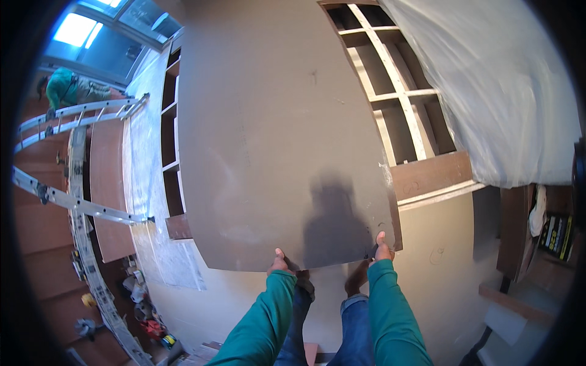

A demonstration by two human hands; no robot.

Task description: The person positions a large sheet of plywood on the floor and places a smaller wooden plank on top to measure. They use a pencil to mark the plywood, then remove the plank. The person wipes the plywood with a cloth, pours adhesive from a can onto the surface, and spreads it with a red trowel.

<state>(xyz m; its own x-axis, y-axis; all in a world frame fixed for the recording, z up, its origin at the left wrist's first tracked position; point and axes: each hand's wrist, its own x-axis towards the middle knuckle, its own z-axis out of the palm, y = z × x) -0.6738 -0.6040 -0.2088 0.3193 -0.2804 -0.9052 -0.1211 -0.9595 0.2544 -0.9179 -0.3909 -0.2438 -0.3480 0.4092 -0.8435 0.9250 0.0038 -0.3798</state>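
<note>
A large flat brown panel [262,140] stretches away from me, its near edge at about my shin level. My left hand [279,261] grips that near edge left of its middle, thumb on top and fingers hidden underneath. At the near right corner my right hand [383,247] holds the same panel, thumb up along the face and fingers mostly out of sight. Past the panel's right side shows a wooden grid frame [403,94] with open cells, and more of its cells [171,131] show along the left side. My shadow falls on the panel.
Translucent plastic sheeting [488,79] hangs at the right. On the left stand aluminium ladders [85,204], with tools [152,329] on the floor near them. Another person [67,88] in a green top bends at the far left. A dark shelf unit [516,235] stands at right.
</note>
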